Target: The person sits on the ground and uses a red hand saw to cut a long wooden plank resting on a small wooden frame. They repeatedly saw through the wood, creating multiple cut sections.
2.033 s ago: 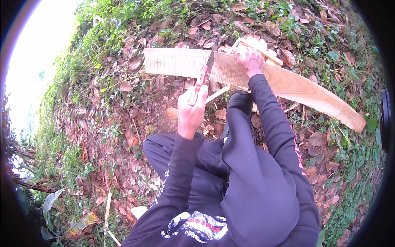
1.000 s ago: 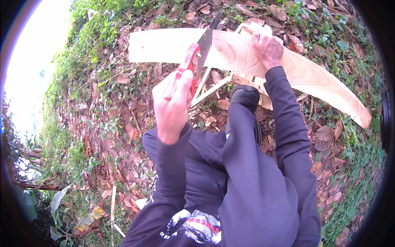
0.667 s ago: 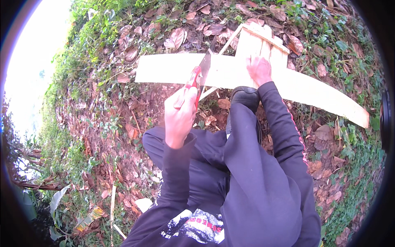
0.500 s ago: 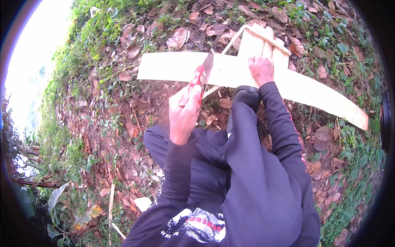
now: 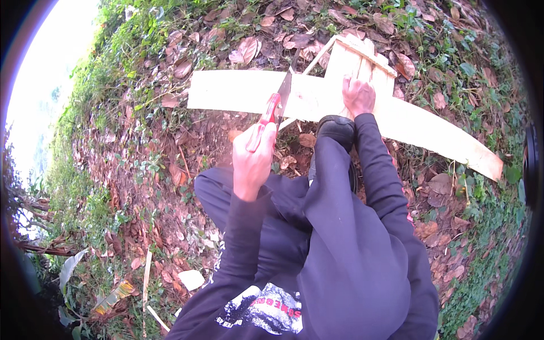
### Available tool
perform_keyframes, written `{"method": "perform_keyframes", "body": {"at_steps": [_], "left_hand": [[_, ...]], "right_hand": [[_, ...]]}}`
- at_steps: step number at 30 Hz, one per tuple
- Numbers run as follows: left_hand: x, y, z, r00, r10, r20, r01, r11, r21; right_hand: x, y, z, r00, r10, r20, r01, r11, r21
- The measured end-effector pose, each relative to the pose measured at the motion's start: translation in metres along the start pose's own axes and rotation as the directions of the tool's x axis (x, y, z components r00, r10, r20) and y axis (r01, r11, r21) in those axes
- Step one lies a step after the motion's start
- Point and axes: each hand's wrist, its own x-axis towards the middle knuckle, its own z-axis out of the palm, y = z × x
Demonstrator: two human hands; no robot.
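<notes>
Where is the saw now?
Head view, upper middle: the saw is in the left hand, crossing the board left of the right hand.

Left hand (image 5: 253, 148): closed in a firm grip, held out in front of my body.
Left wrist (image 5: 247, 191): bare, roughly in line with my forearm.
Left forearm (image 5: 245, 235): dark-sleeved, reaching nearly straight forward.
Right hand (image 5: 358, 97): farther forward than my left, knuckles uppermost, my fingers (image 5: 355, 85) bent, their tips hard to make out.
Right forearm (image 5: 384, 164): sleeved to the wrist, slanting forward and inward from my right side.
Legs (image 5: 354, 249): both bent, between my arms.
</notes>
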Motion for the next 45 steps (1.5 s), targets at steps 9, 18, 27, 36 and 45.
{"method": "perform_keyframes", "body": {"at_steps": [9, 18, 27, 36, 45], "left_hand": [[0.018, -0.039, -0.013, 0.79, 0.611, 0.048, -0.567, 0.698, 0.437], [-0.038, -0.036, -0.031, 0.948, 0.284, -0.14, -0.263, 0.953, 0.151], [-0.062, -0.061, -0.051, 0.985, 0.113, -0.13, -0.116, 0.993, -0.022], [-0.043, -0.004, -0.031, 0.986, 0.163, -0.022, -0.164, 0.975, -0.148], [-0.012, -0.019, -0.023, 0.993, 0.112, 0.032, -0.109, 0.991, -0.078]], "right_hand": [[0.007, 0.051, -0.048, 0.992, 0.039, 0.123, -0.031, 0.997, -0.065], [-0.051, 0.063, -0.066, 0.942, -0.113, 0.316, 0.108, 0.994, 0.033], [-0.081, 0.055, -0.038, 0.994, -0.094, 0.053, 0.094, 0.996, 0.005], [-0.031, 0.039, -0.077, 0.989, -0.048, -0.139, 0.047, 0.999, -0.009], [0.012, -0.02, -0.051, 0.935, -0.344, 0.08, 0.339, 0.938, 0.067]]}}
